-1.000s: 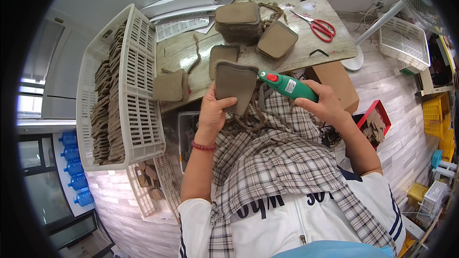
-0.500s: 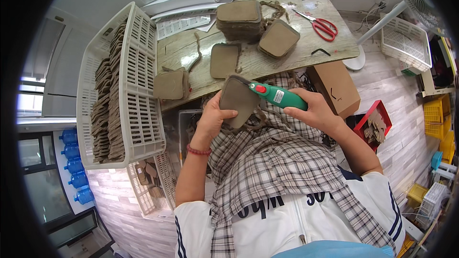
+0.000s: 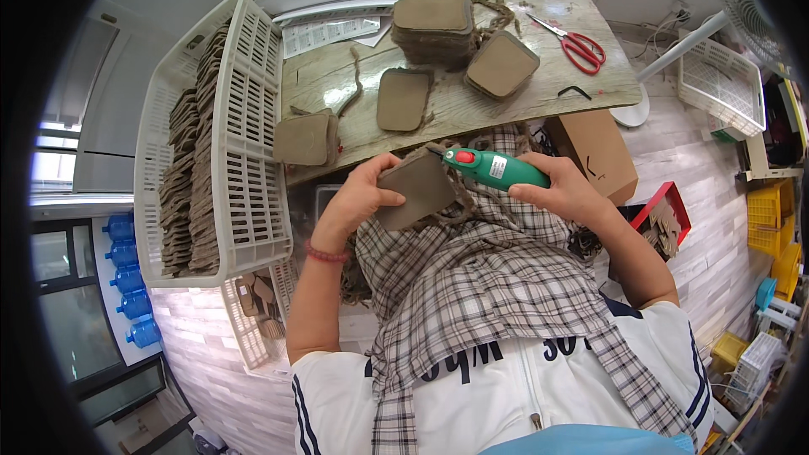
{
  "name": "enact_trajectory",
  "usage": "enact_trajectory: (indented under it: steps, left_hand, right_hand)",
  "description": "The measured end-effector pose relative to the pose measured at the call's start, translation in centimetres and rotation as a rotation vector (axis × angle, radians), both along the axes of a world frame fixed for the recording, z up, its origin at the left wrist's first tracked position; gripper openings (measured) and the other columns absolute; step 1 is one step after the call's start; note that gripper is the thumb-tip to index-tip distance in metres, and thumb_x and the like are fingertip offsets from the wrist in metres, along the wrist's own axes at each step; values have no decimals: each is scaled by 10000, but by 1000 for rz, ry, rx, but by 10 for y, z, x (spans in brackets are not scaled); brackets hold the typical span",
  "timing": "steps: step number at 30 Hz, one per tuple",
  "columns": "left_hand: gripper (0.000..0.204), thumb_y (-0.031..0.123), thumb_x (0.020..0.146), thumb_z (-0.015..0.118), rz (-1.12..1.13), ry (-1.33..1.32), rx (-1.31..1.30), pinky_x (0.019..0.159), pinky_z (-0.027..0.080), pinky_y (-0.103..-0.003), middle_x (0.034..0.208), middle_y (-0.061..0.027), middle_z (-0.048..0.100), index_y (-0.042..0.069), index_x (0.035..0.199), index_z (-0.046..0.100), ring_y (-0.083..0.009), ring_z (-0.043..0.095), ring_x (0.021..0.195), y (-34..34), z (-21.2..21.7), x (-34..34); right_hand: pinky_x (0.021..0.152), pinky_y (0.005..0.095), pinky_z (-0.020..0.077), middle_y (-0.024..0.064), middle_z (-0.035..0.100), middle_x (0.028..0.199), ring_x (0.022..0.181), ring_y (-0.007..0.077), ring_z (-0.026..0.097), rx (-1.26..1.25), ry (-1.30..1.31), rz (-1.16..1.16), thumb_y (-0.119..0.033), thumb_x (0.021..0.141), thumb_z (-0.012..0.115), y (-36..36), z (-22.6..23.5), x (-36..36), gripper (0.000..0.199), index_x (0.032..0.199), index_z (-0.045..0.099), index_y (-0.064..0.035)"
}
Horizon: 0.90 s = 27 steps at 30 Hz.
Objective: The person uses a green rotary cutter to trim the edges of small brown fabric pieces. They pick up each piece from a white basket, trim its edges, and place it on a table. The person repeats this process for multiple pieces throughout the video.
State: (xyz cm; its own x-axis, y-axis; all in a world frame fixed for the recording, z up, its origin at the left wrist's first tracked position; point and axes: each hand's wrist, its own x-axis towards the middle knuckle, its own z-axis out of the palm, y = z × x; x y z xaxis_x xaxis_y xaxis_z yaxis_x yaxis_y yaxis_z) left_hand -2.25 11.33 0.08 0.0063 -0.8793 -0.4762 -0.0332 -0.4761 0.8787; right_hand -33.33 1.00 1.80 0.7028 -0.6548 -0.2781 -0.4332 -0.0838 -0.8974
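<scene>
My left hand [image 3: 366, 194] grips the left edge of a brown pad with rounded corners [image 3: 420, 188], thumb on its face, held over my lap. In my right hand [image 3: 563, 190] is a green handheld electric cutter [image 3: 497, 169] with a red switch, fingers wrapped round its rear. Its dark tip meets the pad's upper edge. A frayed brown strip [image 3: 458, 211] hangs along the pad's right and lower side. On the table ahead lie a stack of brown pads [image 3: 433, 21], a smaller pile [image 3: 503, 66], a flat pad [image 3: 403, 99] and more pads [image 3: 305, 139] at the left edge.
Red-handled scissors [image 3: 581, 50] and a black hex key [image 3: 575, 92] lie on the wooden table [image 3: 548, 88]. A white crate [image 3: 253, 143] packed with brown pieces stands left. Right are a cardboard box [image 3: 605, 152], a red tray [image 3: 674, 202] and a fan stand [image 3: 687, 44].
The pad has turned clockwise in my left hand, its top tilting right, and that hand has moved slightly left and up. The cutter has shifted slightly right; its tip remains at the pad's edge.
</scene>
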Motion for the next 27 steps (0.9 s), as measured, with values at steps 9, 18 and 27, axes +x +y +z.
enact_trajectory:
  steps: [9, 18, 27]
  left_hand:
    - [160, -13, 796, 713, 421, 151, -257, 697, 530, -245, 877, -54, 698, -15, 952, 672, -106, 641, 742, 11, -11, 5]
    - [155, 3, 782, 725, 364, 167, -241, 680, 543, -249, 844, -66, 703, -22, 930, 683, -117, 653, 714, 8, -11, -5]
    - [158, -9, 768, 725, 228, 165, -150, 649, 536, -240, 824, -62, 701, -23, 921, 691, -111, 650, 692, 3, -10, -12]
  right_hand:
    - [732, 312, 497, 99, 655, 879, 806, 157, 616, 27, -20, 41, -323, 817, 730, 1, -12, -3, 475, 1134, 625, 16]
    - [722, 321, 505, 136, 656, 886, 789, 191, 636, -117, -38, 85, -318, 802, 740, 3, -21, -1, 492, 1140, 616, 17]
    - [674, 312, 517, 133, 669, 821, 716, 189, 655, -104, -85, 70, -347, 797, 743, 9, -18, 7, 502, 1125, 622, 13]
